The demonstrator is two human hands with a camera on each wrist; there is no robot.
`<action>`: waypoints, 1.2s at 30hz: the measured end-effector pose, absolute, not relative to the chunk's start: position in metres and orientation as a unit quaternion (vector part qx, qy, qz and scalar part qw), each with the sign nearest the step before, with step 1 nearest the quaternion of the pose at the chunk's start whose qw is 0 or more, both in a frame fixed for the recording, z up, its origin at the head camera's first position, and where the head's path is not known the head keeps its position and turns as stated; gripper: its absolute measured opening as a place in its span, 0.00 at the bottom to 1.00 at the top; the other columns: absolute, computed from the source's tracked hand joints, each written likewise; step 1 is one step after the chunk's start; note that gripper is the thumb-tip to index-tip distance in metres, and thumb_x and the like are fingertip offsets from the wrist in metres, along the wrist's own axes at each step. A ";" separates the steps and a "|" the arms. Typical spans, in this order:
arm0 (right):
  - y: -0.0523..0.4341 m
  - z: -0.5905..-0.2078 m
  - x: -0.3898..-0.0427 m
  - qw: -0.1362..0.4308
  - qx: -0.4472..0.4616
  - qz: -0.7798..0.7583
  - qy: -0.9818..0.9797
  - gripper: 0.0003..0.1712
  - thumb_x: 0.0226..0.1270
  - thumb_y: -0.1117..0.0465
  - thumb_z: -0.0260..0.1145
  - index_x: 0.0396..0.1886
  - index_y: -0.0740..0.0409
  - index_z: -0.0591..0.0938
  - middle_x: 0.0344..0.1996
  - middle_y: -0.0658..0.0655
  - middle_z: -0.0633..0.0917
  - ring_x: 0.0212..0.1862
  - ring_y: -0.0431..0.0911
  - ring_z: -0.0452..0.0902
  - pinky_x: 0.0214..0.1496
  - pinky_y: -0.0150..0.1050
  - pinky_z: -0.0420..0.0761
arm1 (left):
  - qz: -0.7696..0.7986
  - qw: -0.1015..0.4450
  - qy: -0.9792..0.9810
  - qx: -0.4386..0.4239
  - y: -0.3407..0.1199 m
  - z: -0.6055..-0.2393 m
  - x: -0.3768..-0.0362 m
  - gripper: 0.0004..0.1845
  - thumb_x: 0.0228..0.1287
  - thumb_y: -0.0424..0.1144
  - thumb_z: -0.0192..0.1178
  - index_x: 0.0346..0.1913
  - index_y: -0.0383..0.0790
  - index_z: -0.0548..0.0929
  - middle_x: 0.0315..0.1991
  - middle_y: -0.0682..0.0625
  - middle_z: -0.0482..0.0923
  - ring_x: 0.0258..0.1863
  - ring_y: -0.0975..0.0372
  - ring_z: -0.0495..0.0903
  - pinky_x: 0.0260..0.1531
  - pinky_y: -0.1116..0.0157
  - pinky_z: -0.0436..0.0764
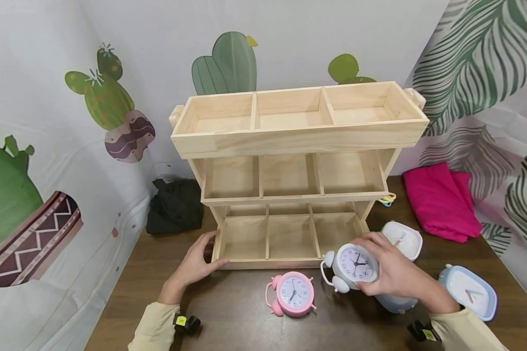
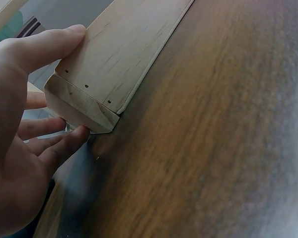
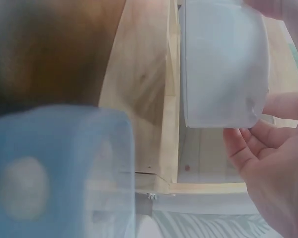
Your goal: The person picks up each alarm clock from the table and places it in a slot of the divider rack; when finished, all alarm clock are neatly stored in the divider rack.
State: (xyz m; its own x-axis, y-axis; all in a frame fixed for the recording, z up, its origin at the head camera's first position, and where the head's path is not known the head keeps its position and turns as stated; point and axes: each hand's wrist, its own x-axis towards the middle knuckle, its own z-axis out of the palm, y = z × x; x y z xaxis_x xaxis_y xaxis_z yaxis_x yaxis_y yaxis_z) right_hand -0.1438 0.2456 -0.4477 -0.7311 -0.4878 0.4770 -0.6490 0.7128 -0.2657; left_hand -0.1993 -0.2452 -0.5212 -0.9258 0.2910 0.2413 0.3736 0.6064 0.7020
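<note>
My right hand [image 1: 395, 268] grips a white twin-bell alarm clock [image 1: 356, 263], its dial facing up and its bells to the left, at the front right of the wooden three-tier rack [image 1: 298, 141]. In the right wrist view, the clock's pale body [image 3: 226, 69] overlaps the bottom tier, with fingers round its side. My left hand [image 1: 193, 263] holds the rack's lower left corner [image 2: 82, 104], thumb on the front board and fingers against the end. Between the hands a pink twin-bell alarm clock [image 1: 295, 294] lies face up on the table.
A white rounded-square clock [image 1: 402, 240] and a blue one [image 1: 470, 293] lie at the right; another blue clock [image 1: 396, 303] is partly hidden under my right hand. Pink cloth [image 1: 441, 202] sits back right, black cloth [image 1: 174, 206] back left. Each rack tier has three compartments.
</note>
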 end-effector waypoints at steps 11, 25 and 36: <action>0.251 -0.446 -0.170 0.201 0.299 0.224 -0.906 0.47 0.19 0.50 0.82 0.49 0.62 0.80 0.46 0.58 0.79 0.47 0.47 0.73 0.42 0.46 0.78 | -0.404 0.044 -0.896 -0.180 -0.247 -0.522 -0.199 0.45 0.48 0.50 0.77 0.68 0.40 0.68 0.61 0.45 0.72 0.54 0.54 0.78 0.50 0.54 0.83; 0.249 -0.451 -0.193 0.211 0.296 0.220 -0.906 0.46 0.23 0.48 0.80 0.49 0.65 0.81 0.42 0.62 0.79 0.45 0.51 0.73 0.41 0.50 0.78 | -0.409 0.048 -0.890 -0.195 -0.246 -0.520 -0.200 0.44 0.49 0.49 0.77 0.66 0.36 0.68 0.62 0.42 0.72 0.54 0.50 0.78 0.49 0.54 0.83; 0.247 -0.454 -0.200 0.168 0.268 0.226 -0.921 0.46 0.26 0.48 0.80 0.50 0.66 0.80 0.45 0.65 0.78 0.48 0.55 0.74 0.44 0.53 0.80 | -0.406 0.045 -0.892 -0.195 -0.246 -0.520 -0.200 0.45 0.49 0.49 0.77 0.67 0.35 0.68 0.61 0.41 0.72 0.54 0.50 0.78 0.48 0.54 0.83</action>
State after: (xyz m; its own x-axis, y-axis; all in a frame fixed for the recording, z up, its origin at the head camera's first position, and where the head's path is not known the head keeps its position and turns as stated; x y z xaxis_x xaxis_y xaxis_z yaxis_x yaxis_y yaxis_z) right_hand -0.2000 0.2474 -0.4543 -0.7994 -0.4182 0.4314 -0.5703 0.7542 -0.3256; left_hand -0.1997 -0.2456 -0.5198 -0.9200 0.3109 0.2386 0.3840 0.5939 0.7070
